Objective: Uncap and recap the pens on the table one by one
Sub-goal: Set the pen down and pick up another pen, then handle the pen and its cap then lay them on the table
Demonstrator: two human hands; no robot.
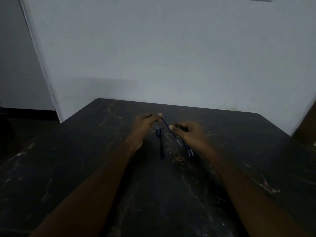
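Note:
My left hand (145, 123) pinches one end of a thin blue pen (169, 130) that slants down to the right above the dark table (85, 168). Close beside the pen, my right hand (189, 132) is closed around a small dark pen cap (179, 126), held apart from the pen. Between my hands, a dark blue pen (161, 144) lies on the table, pointing toward me. Two more blue pens (189, 150) lie under my right wrist, partly hidden.
The scratched black table fills the lower view and its far edge meets a pale wall (171, 57). A brown object (306, 127) stands at the right edge. A dark doorway opening (17, 65) lies to the left. The light is dim.

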